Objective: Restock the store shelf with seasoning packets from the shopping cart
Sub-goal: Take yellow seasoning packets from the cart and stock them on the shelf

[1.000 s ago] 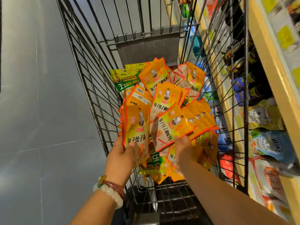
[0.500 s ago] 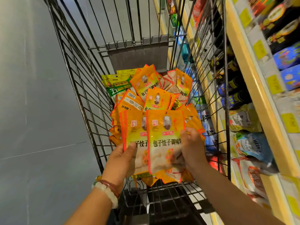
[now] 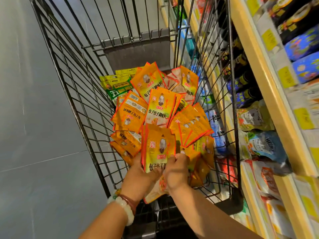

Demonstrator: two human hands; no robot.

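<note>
Over the near end of the wire shopping cart (image 3: pixel 72 94), both hands met on one small stack of orange seasoning packets (image 3: pixel 158 149). The left hand (image 3: pixel 138 176) held the stack from its left edge and from beneath, fingers mostly hidden behind the packets. The right hand (image 3: pixel 176 169) lay curled over the stack's lower right corner, fingertips pinching the front packet; its thumb could not be seen. How many packets were in the stack was hard to tell, since only thin red edges showed at its left side, and its bottom was covered by both hands.

Farther in, a loose pile of orange packets (image 3: pixel 160 107) filled the cart floor, some face down, overlapping so that the lower ones were largely buried. At the far left of the pile lay green packets (image 3: pixel 117 87), partly covered. A beaded bracelet (image 3: pixel 124 207) circled the left wrist.

To the right, the store shelf (image 3: pixel 259 69) held dark bottles (image 3: pixel 245 94) and pouches (image 3: pixel 264 147), blurred and seen partly through the cart's wires; the frame's edge cut off the upper tiers.
</note>
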